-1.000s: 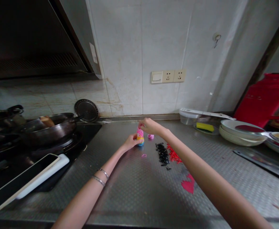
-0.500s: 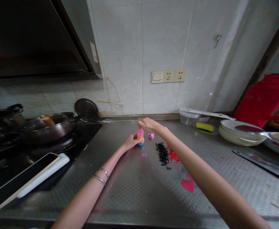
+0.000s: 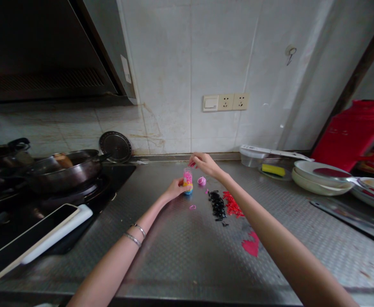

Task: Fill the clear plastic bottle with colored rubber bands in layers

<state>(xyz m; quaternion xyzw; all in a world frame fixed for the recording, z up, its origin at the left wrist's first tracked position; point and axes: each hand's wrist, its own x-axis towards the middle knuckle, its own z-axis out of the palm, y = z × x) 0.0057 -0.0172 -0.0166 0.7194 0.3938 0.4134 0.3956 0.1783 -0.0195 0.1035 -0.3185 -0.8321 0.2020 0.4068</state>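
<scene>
- While my left hand (image 3: 174, 189) grips the jar (image 3: 187, 181) by its side, the jar stands upright on the desk (image 3: 180, 256), filled with pink, yellow and blue layers.
- My right hand (image 3: 203, 163) hovers just above and beyond the jar's mouth with its fingers curled down. I cannot tell whether they are pinched shut or hold anything.
- A pink cap (image 3: 201, 181) lies on the desk just under the right hand, beside the jar.
- A pink ring (image 3: 192, 207) lies near the left hand, on my side of it.
- A black pile (image 3: 217, 204) and a red pile (image 3: 232, 204) lie side by side between my forearms, closer to the right one.
</scene>
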